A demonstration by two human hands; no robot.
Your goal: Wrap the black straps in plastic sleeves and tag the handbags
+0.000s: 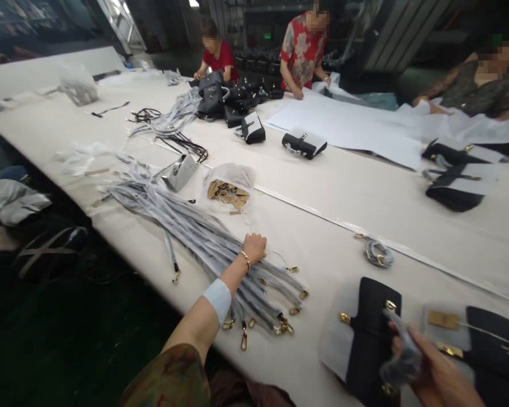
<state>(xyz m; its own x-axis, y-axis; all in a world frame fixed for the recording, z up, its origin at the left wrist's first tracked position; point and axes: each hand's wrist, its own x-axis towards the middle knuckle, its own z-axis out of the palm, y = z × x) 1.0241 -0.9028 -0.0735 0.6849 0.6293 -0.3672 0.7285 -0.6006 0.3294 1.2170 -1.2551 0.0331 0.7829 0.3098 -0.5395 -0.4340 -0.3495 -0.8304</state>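
My left hand (254, 247) reaches over the pile of film-wrapped bag straps (186, 226) with its fingers curled closed. A thin white string (279, 257) shows beside it, but what the fingers hold is hidden. Gold clasps (285, 325) stick out at the near end of the straps. At the lower right, my right hand (439, 367), slightly blurred, is closed on the wrapped handle (401, 356) of a black-and-white handbag (367, 333). Beside it lies a second handbag (496, 350) with a brown tag (443, 319) on a string.
A plastic bag of brown tags (229, 192) stands beyond the straps, near a silver-grey object (180, 172). A coiled wrapped strap (379, 254) lies on the right. Black handbags (220, 96) are heaped farther back. Three people are across the table (322, 215), near white sheets (343, 121).
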